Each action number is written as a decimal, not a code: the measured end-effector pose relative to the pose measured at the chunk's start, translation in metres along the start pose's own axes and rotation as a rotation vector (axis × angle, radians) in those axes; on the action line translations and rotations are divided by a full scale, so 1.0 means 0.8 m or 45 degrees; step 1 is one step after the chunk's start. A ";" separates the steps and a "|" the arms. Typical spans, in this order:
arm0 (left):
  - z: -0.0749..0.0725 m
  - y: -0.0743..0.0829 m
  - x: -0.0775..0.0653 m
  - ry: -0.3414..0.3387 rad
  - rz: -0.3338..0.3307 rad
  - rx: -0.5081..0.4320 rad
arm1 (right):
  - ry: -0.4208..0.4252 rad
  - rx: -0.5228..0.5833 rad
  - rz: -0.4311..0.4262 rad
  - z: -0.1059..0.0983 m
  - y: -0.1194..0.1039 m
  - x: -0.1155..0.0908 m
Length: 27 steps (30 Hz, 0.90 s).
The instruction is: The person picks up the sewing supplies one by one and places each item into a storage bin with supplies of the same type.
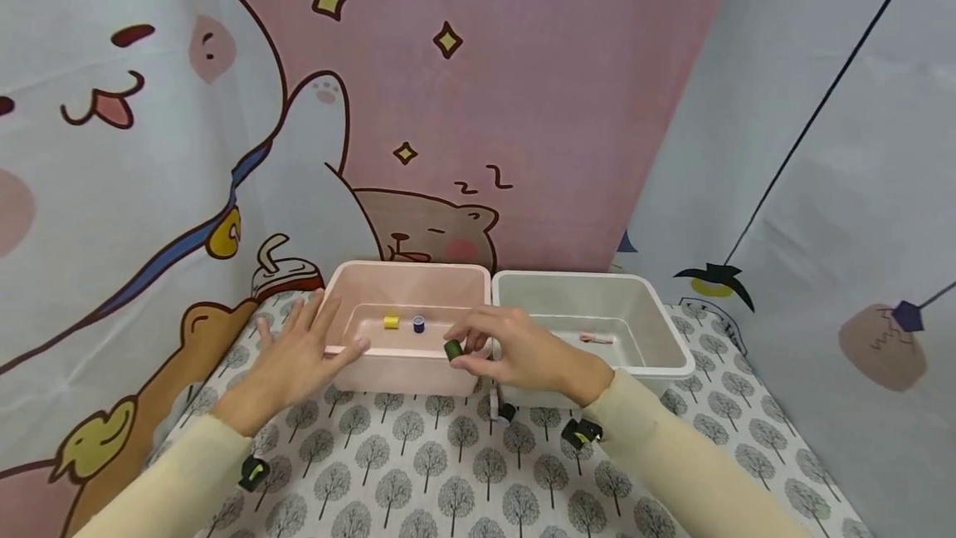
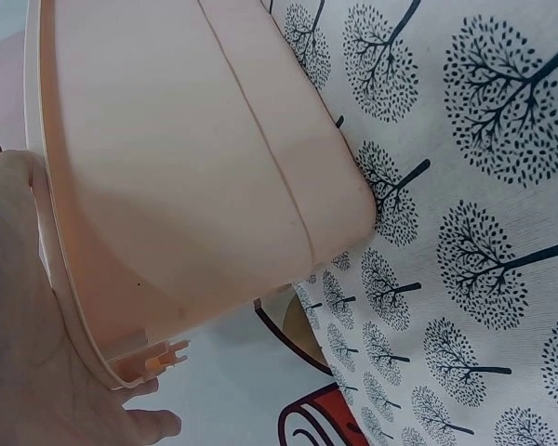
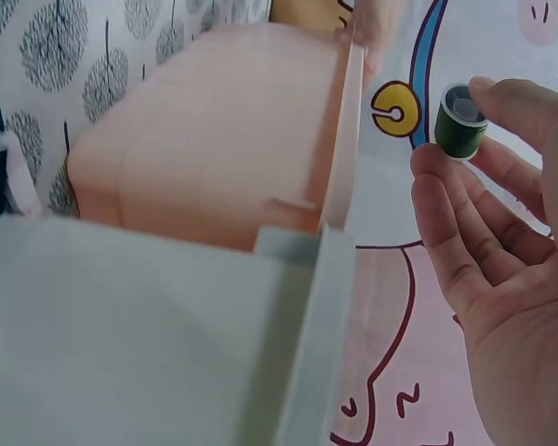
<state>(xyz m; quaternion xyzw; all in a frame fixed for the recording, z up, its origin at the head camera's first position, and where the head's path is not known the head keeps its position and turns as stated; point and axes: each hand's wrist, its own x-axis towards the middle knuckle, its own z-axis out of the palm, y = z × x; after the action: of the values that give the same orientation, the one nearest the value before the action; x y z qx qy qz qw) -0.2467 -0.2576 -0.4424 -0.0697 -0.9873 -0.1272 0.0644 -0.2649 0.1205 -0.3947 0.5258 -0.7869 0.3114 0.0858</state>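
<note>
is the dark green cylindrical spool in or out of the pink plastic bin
Out: the right hand pinches the dark green spool above the rim of the pink plastic bin.

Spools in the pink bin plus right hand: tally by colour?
Yellow spool, in the pink bin: 1
Blue spool, same bin: 1
Green spool, pinched in the right hand: 1
Total: 3

Grn spool (image 1: 454, 349), pink bin (image 1: 411, 374), lt-gry bin (image 1: 597, 299), wht/gry tree-print cloth (image 1: 431, 488)
</note>
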 end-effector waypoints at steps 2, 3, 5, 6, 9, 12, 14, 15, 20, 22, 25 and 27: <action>0.001 0.000 0.000 -0.001 0.000 -0.002 | 0.000 -0.011 0.007 -0.003 0.004 0.005; 0.001 0.000 0.000 -0.002 0.002 -0.004 | -0.001 -0.011 0.008 -0.004 0.006 0.008; 0.002 -0.001 0.000 -0.001 0.003 -0.005 | 0.000 -0.020 0.008 -0.006 0.009 0.014; 0.002 -0.001 0.000 0.003 0.004 -0.004 | 0.002 -0.025 0.008 -0.007 0.011 0.018; 0.003 -0.003 -0.001 0.017 0.005 0.000 | 0.002 -0.037 0.017 -0.010 0.015 0.029; 0.002 -0.004 -0.001 0.026 0.003 0.006 | -0.012 -0.048 0.037 -0.012 0.019 0.041; 0.002 -0.003 -0.002 0.025 0.001 0.006 | -0.026 -0.049 0.051 -0.014 0.021 0.046; 0.002 -0.002 -0.002 0.024 0.000 0.006 | -0.032 -0.050 0.058 -0.015 0.021 0.049; 0.001 -0.001 -0.003 0.024 -0.005 0.004 | -0.025 -0.068 0.095 -0.019 0.029 0.063; 0.001 -0.001 -0.003 0.025 -0.004 0.005 | -0.009 -0.081 0.109 -0.020 0.032 0.069; 0.001 -0.001 -0.002 0.026 -0.002 -0.001 | 0.003 -0.105 0.133 -0.023 0.036 0.076; 0.002 -0.002 -0.002 0.025 -0.001 -0.008 | 0.002 -0.106 0.153 -0.024 0.038 0.081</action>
<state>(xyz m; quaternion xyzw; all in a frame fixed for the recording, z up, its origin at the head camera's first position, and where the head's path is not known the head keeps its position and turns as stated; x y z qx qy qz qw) -0.2453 -0.2587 -0.4441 -0.0682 -0.9863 -0.1310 0.0739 -0.3236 0.0896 -0.3619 0.4734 -0.8293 0.2834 0.0892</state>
